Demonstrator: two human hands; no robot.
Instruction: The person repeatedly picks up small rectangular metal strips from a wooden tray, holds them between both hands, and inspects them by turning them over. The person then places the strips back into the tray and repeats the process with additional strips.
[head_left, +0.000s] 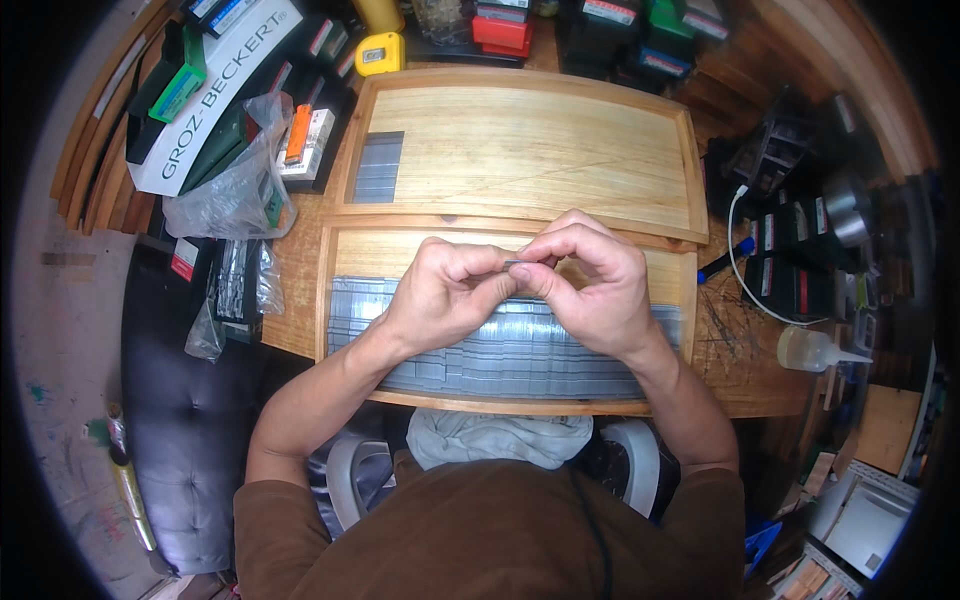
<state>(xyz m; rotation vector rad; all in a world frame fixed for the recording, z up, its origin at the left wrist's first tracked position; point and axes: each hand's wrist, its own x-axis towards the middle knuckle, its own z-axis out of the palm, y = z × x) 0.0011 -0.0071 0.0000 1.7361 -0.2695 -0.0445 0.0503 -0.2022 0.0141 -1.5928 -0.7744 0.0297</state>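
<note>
My left hand (457, 292) and my right hand (589, 281) meet above the nearer wooden tray (325, 300). Between the fingertips of both hands is a small, thin dark metal piece (512, 262), mostly covered by the fingers. Below my hands, rows of flat grey metal pieces (480, 360) lie packed side by side in the nearer tray. The farther wooden tray (525, 77) adjoins it behind and holds a small block of similar grey pieces (379, 166) at its left end.
Left are a clear plastic bag (225, 202), an orange lighter (298, 133) on a white box and a white carton (217, 90). A yellow tape measure (380, 54) stands behind. Right are a white cable (733, 247), thin dark needles (727, 322) and a plastic squeeze bottle (810, 349).
</note>
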